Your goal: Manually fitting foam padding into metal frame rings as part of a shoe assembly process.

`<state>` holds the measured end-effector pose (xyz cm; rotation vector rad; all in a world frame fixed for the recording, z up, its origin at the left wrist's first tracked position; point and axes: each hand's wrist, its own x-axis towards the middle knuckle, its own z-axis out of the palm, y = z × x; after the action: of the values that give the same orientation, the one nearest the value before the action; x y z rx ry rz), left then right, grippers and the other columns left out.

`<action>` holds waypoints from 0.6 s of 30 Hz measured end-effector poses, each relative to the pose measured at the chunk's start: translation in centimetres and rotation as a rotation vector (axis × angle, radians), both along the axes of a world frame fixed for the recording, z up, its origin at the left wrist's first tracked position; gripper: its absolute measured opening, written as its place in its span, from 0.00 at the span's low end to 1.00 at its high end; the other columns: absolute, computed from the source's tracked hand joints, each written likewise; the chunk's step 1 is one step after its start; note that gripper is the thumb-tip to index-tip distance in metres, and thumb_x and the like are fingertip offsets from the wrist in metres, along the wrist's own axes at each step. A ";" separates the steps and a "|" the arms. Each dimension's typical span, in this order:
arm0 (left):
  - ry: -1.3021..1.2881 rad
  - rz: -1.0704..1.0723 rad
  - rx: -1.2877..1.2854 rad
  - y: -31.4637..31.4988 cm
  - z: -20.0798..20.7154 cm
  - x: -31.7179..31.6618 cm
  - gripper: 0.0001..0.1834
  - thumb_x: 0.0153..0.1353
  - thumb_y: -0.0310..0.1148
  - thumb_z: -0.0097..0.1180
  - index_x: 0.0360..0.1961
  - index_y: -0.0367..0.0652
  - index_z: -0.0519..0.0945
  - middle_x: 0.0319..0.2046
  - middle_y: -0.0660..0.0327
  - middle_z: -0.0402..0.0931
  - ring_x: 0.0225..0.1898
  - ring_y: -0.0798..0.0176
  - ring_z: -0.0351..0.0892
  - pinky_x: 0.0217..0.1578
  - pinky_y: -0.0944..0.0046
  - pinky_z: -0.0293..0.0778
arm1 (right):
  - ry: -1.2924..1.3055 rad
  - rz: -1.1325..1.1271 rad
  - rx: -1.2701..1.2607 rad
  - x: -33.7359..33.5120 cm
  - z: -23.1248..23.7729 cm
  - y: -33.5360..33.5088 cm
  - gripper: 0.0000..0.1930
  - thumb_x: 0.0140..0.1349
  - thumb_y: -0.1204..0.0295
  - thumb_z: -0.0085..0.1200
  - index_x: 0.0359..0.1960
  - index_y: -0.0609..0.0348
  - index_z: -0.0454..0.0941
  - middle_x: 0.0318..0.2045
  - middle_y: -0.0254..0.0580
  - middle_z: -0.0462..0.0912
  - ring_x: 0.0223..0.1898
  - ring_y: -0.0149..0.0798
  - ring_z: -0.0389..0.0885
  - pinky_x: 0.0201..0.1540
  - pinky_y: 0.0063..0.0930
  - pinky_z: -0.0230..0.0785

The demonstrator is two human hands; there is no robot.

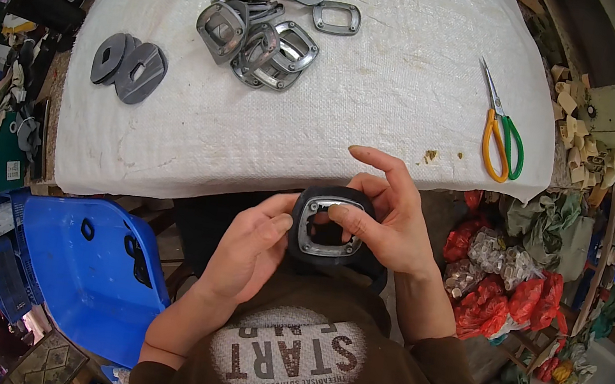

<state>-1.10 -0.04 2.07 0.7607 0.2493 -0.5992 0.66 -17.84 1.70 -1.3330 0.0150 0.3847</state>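
Close to my body, just off the table's front edge, I hold a squarish silver metal frame [303,237] seated in a thick black rim [296,226]. My left hand [249,243] is closed on the rim's left side, thumb at its edge. My right hand [401,225] grips the right side, thumb pressed over the top bar of the metal frame and index finger stretched away. Loose metal frames [335,29] like it lie in a pile [263,60] on the far part of the table.
White woven sheeting covers the table [383,100]. Grey pads with cut-out holes [141,74] lie at left. Scissors [498,132] with orange and green handles lie at right. A blue tub [91,279] with black pieces stands lower left; red plastic bags [492,304] sit at right.
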 end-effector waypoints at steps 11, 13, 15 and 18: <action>-0.267 0.011 0.515 0.3 -1.0 -0.2 0.05 0.61 0.25 0.47 0.34 0.34 0.72 0.24 0.65 0.72 0.24 0.78 0.70 0.23 0.78 0.68 | 0.168 -0.123 0.286 -0.8 -0.9 1.0 0.31 0.55 0.71 0.57 0.59 0.60 0.55 0.31 0.41 0.75 0.30 0.30 0.75 0.29 0.21 0.69; -0.217 0.056 0.431 0.1 -1.0 -0.1 0.05 0.61 0.26 0.47 0.33 0.34 0.71 0.24 0.64 0.72 0.24 0.77 0.71 0.22 0.77 0.69 | 0.138 -0.156 0.437 -2.0 -1.2 1.9 0.31 0.57 0.68 0.56 0.59 0.60 0.54 0.33 0.43 0.75 0.33 0.32 0.74 0.31 0.24 0.70; -0.191 0.124 0.334 -0.5 -0.9 -0.1 0.06 0.62 0.27 0.46 0.32 0.35 0.68 0.25 0.62 0.72 0.23 0.75 0.72 0.21 0.75 0.72 | 0.022 -0.199 0.605 -3.1 -1.6 3.0 0.29 0.61 0.65 0.51 0.59 0.60 0.53 0.31 0.43 0.73 0.37 0.36 0.72 0.38 0.31 0.71; -0.166 0.105 0.305 -1.0 -0.8 -0.2 0.05 0.63 0.27 0.44 0.33 0.35 0.67 0.26 0.61 0.72 0.24 0.74 0.73 0.22 0.74 0.73 | 0.056 -0.303 0.611 -3.8 -1.7 3.5 0.25 0.63 0.73 0.46 0.59 0.59 0.51 0.30 0.45 0.72 0.33 0.38 0.74 0.35 0.33 0.71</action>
<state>-1.29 -1.00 1.25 1.0800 0.2282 -0.3993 -3.17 -14.36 -0.05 -0.6999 0.1346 0.1465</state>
